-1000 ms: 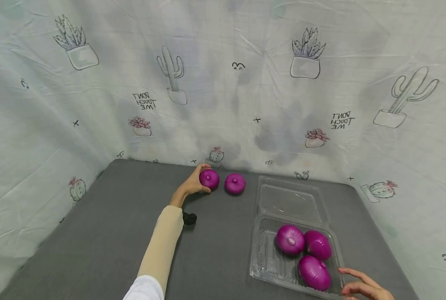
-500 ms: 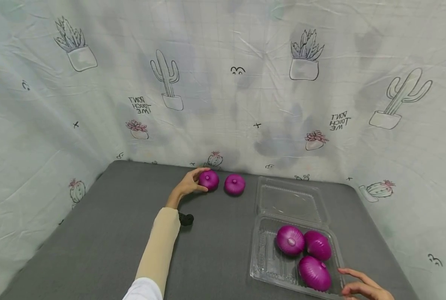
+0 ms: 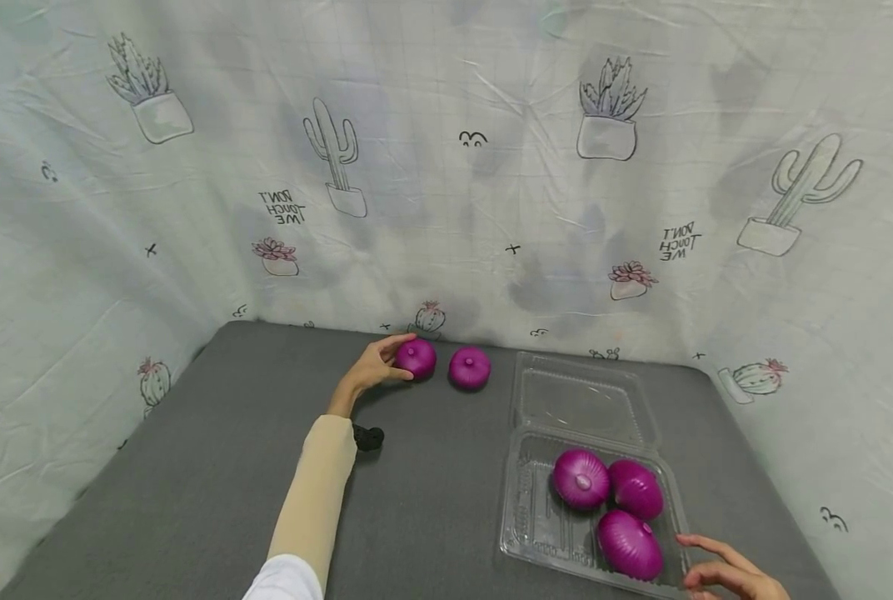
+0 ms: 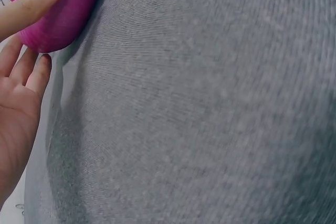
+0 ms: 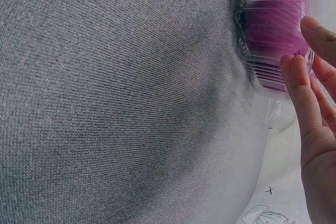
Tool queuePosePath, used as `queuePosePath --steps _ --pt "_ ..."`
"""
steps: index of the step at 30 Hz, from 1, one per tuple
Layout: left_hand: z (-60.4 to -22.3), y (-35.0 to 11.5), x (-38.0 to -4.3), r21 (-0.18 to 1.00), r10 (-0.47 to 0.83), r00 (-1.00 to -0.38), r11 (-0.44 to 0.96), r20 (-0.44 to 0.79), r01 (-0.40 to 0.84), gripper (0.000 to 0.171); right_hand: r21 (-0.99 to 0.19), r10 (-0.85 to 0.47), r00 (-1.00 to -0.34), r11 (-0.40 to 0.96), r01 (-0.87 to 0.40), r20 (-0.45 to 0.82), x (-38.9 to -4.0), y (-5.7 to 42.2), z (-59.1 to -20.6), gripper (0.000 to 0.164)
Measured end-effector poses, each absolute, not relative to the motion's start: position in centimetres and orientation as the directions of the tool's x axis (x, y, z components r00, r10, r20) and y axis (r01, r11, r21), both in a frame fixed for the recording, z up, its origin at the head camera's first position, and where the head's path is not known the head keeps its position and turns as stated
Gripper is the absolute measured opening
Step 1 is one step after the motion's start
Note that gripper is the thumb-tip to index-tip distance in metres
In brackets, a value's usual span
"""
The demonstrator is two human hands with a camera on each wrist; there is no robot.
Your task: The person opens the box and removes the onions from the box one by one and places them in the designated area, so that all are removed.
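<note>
One left hand (image 3: 372, 367), my own, has thumb and fingers curved round a purple onion (image 3: 418, 360) at the far side of the grey table (image 3: 431, 517). Just right, a second onion (image 3: 469, 368) lies apart from it. My right hand (image 3: 733, 575), fingers loosely parted, touches the right rim of the clear box (image 3: 525, 521), near right; inside sit three onions (image 3: 636, 492).

The purple onions (image 3: 581, 479) have smooth, glossy skins with fine ribbing, and the container (image 3: 531, 517) is clear, shiny, ridged plastic. The counter (image 3: 431, 500) has a matt grey cloth surface in a fine ribbed weave, and the beige sleeve (image 3: 311, 483) is matt cloth. The creased backdrop (image 3: 416, 167) has a faint sheen; from here it may be cloth or plastic.
</note>
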State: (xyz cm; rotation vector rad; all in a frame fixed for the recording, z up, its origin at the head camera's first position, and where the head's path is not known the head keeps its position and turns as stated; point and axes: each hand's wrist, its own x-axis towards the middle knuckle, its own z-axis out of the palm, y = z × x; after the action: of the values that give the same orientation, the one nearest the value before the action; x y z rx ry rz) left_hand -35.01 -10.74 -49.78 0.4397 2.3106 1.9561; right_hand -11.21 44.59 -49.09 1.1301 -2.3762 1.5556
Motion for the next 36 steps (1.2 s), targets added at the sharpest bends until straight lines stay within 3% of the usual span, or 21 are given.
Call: queuePosePath --steps 12,18,27,36 --pt "-48.0 -11.8 -32.8 0.970 0.238 -0.953 0.104 0.188 0.218 0.067 -0.731 -0.416 -0.823 0.406 -0.549 0.387 -9.8 43.9 -48.6 0.039" --pt "-46.4 -13.3 -31.3 0.960 0.231 -0.943 0.089 0.238 0.264 0.064 -0.786 -0.282 -0.928 0.503 -0.360 0.244 -9.2 42.2 -48.0 0.020" --pt "-46.5 -13.2 -30.8 0.941 0.306 -0.901 0.049 0.306 0.336 0.057 -0.817 -0.339 -0.897 0.404 -0.412 0.285 -9.5 42.6 -47.8 0.022" --pt "-45.3 -10.5 -29.1 0.925 0.507 -0.796 -0.007 0.331 0.380 0.058 -0.820 -0.352 -0.891 0.393 -0.417 0.285 -9.3 42.8 -47.8 0.022"
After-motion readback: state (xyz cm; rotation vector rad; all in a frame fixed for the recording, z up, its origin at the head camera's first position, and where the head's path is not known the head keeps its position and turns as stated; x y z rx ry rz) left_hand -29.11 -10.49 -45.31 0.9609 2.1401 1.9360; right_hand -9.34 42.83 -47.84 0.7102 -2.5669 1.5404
